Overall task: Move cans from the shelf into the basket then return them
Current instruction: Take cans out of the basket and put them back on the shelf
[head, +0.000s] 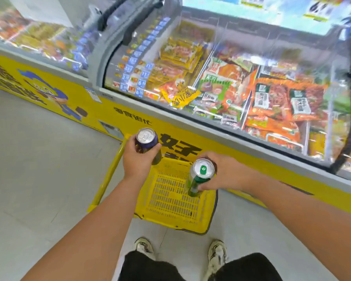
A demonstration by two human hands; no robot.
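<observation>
A yellow plastic basket (170, 218) stands on the floor in front of my feet, its long handle (109, 173) raised at the left. My left hand (137, 159) grips a dark purple can (147, 141) upright above the basket's far left corner. My right hand (221, 173) holds a tall green can (199, 177) upright over the basket's right side, fingers curled round its body. Both cans have silver tops. The inside of the basket that I can see holds nothing.
A long yellow chest freezer (190, 138) with curved glass lids runs diagonally just beyond the basket, filled with packaged frozen food. Grey tiled floor (39, 169) spreads to the left. My shoes (144, 247) stand just behind the basket.
</observation>
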